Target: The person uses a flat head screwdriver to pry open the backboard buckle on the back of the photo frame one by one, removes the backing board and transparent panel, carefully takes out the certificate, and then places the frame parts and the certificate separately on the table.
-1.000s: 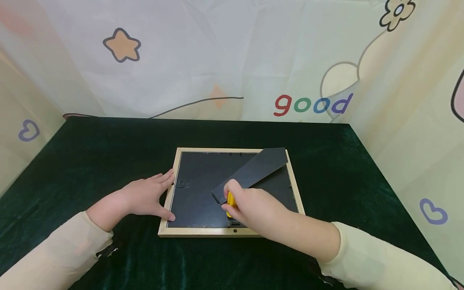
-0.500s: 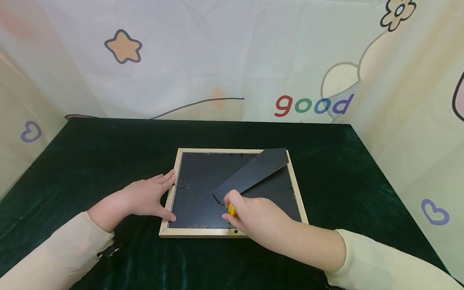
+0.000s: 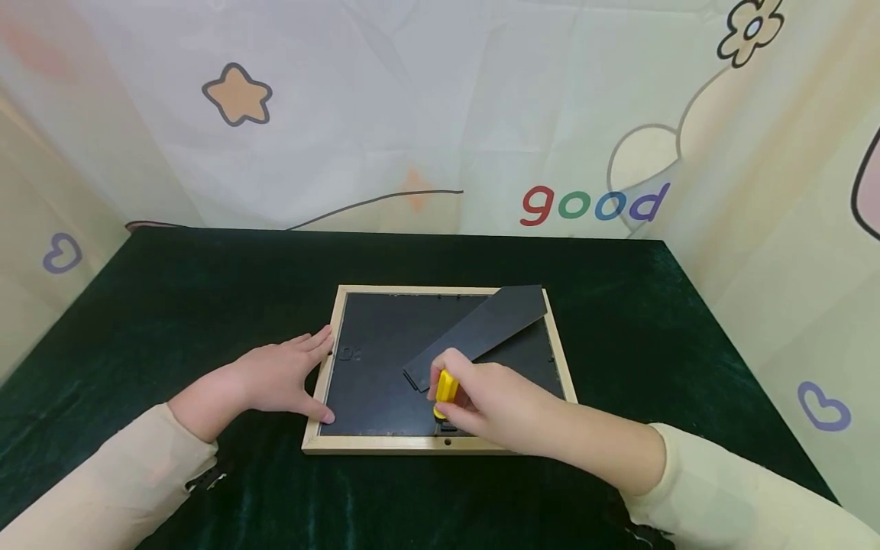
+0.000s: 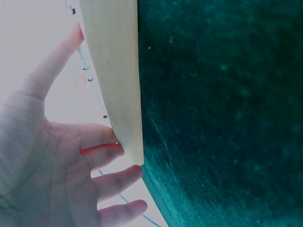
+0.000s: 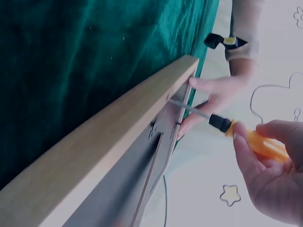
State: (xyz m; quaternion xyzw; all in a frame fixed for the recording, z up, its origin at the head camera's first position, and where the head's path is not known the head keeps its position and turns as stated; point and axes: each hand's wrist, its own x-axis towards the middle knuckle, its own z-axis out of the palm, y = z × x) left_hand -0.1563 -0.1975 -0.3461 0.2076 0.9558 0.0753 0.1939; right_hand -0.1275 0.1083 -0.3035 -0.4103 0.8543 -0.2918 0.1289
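A picture frame (image 3: 385, 445) with a pale wooden rim lies face down, its black backing board (image 3: 374, 336) upward. Aslant on the right part of the board is a black easel stand (image 3: 481, 325). My right hand (image 3: 498, 401) grips a yellow-handled screwdriver (image 5: 265, 144) between thumb and fingers. The thin metal shaft, seen in the right wrist view, points down to the inner edge of the near rim; whether it touches a screw there is too small to tell. With fingers spread, my left hand (image 3: 278, 374) rests on the left rim, thumb at the near corner.
Dark green velvet cloth (image 3: 206, 305) covers the table on all sides of the frame. A pale printed curtain (image 3: 385, 99) with a star, a flower and the word "good" hangs behind and beside the table.
My right hand dipped slightly, then rose and shifted a little right, turning so that more of the yellow screwdriver handle shows. The left hand and the picture frame stay in place.
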